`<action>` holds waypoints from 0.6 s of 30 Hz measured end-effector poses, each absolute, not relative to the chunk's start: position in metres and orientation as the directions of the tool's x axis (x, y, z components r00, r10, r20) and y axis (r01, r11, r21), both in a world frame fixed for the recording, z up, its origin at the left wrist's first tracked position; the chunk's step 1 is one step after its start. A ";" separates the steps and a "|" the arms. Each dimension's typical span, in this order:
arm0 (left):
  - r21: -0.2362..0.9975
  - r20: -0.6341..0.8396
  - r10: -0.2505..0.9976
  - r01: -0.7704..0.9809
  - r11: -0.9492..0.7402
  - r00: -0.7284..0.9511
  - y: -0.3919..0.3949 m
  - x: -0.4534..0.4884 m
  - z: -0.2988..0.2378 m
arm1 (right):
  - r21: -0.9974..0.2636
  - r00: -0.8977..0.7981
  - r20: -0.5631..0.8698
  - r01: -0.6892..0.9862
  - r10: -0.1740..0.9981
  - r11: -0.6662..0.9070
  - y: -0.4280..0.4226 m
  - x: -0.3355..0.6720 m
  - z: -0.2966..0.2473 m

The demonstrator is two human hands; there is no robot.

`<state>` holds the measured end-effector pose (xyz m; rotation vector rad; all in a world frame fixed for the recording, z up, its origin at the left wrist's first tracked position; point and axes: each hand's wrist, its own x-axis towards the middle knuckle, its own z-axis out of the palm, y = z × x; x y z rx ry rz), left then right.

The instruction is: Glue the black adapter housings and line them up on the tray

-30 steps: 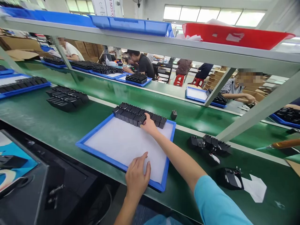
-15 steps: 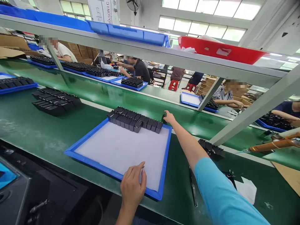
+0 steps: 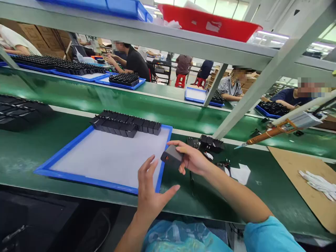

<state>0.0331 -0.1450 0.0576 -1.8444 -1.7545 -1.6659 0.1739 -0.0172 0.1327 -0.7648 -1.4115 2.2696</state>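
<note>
My right hand [image 3: 193, 158] is closed around a small black charger block [image 3: 171, 157], held just above the right edge of a blue-rimmed tray [image 3: 86, 180] with a white liner. My left hand [image 3: 150, 193] is open, fingers raised and spread, over the tray's near right corner and just below the block. Rows of black charger blocks [image 3: 126, 124] stand along the tray's far edge. The tray lies on a green conveyor belt [image 3: 34, 147].
A loose pile of black parts [image 3: 207, 143] and white paper [image 3: 241, 173] lie right of the tray. A cardboard sheet [image 3: 301, 175] with white gloves [image 3: 319, 180] sits far right. A hanging screwdriver [image 3: 278, 131] and slanted shelf posts [image 3: 262, 77] cross overhead. Other people work across the belt.
My right hand picked up the lone block beyond the tray's far right corner and drew it back to me. My left hand lifted off the tray and opened. The view swung right.
</note>
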 end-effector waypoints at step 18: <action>0.509 0.753 0.648 0.729 -0.458 -0.118 -0.143 0.131 0.076 | -0.534 -0.750 -0.448 -0.211 0.486 -0.819 -0.094 0.244 0.058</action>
